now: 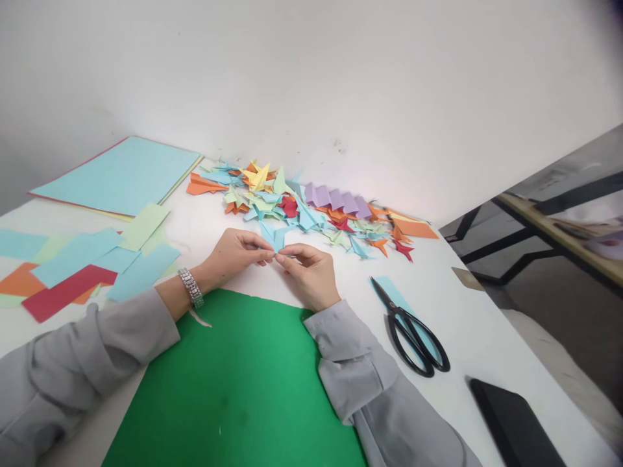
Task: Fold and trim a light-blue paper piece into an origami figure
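The folded blue paper (274, 237) pokes out between the left hand (232, 255) and right hand (313, 275), pinched by both

Both hands (228, 261) (314, 277) pinching folded blue paper (277, 239), green sheet (238, 370) below, black scissors (396, 309) at right

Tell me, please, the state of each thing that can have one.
Blue piece: folded, held
Left hand: pinching it
Right hand: pinching it too
Scissors: closed
Phone: lying flat
Paper shapes: folded, heaped
Strips: mostly flat, overlapping
Large sheets: stacked, unfolded
Green mat: flat
Bracelet: worn
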### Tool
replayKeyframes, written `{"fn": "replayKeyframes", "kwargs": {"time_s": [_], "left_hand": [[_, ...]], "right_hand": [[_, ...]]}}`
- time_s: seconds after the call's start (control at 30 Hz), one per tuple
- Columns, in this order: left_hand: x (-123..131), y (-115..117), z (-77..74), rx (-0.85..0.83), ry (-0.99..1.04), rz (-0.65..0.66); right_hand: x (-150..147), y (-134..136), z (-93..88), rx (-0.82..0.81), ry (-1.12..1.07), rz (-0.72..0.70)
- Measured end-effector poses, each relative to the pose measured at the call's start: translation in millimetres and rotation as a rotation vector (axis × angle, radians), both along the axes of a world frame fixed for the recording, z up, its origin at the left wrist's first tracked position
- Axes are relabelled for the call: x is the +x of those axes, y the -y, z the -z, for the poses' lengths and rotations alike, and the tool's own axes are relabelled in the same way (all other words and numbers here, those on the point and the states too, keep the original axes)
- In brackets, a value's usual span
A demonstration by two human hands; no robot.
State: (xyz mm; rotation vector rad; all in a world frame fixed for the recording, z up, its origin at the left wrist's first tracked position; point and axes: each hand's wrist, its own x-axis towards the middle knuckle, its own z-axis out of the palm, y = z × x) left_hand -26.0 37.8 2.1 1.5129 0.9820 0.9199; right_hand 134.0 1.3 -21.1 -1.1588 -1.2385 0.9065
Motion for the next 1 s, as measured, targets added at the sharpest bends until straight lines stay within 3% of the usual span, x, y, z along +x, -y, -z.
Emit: {"fn": "replayKeyframes", "kwargs": {"time_s": [0.4,0.7,1.0], "left_hand": [[-0.3,-1.6,4.6,0.085,0.015,0.016],[-0.6,-2.1,4.4,-0.003,-0.04,-0.02],[1.4,0.7,2.2,0.037,-0.033,-0.064]], "right_hand": [[0.4,0.0,2.8,0.05,0.093,-0.028],[0.1,-0.5,2.0,0.037,0.149,-0.016],[-0.8,-0.7,1.1,-0.027,0.006,-0.038]]}}
